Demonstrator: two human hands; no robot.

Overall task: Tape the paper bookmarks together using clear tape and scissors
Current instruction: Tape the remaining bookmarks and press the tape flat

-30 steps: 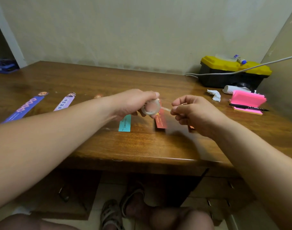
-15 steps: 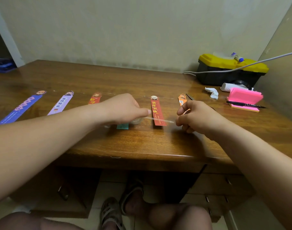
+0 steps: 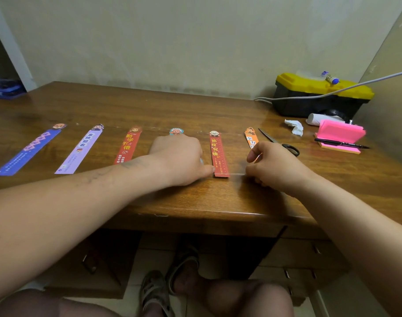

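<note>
So the clear tape [image 3: 236, 174] is a strip pulled tight between both hands, running across the bottom end of the dark red bookmark [image 3: 219, 154], which lies flat on the wooden tabletop [image 3: 195, 106]. The left hand [image 3: 179, 161] is curled up and grips the strip's left end, with one fingertip pressed down right at that bookmark's left edge. Can't see the roll at all. That hand covers most of the teal bookmark [image 3: 177, 131], so only the cartoon head pokes out. The right hand [image 3: 275, 167] pinches the other end, fingers curled, just right of the dark red one. It hides the lower part of the orange bookmark [image 3: 251, 139]. The scissors [image 3: 287, 146] lie just behind it. A blue bookmark [image 3: 28, 151] and a lilac bookmark [image 3: 80, 149] sit well off to the left.
</note>
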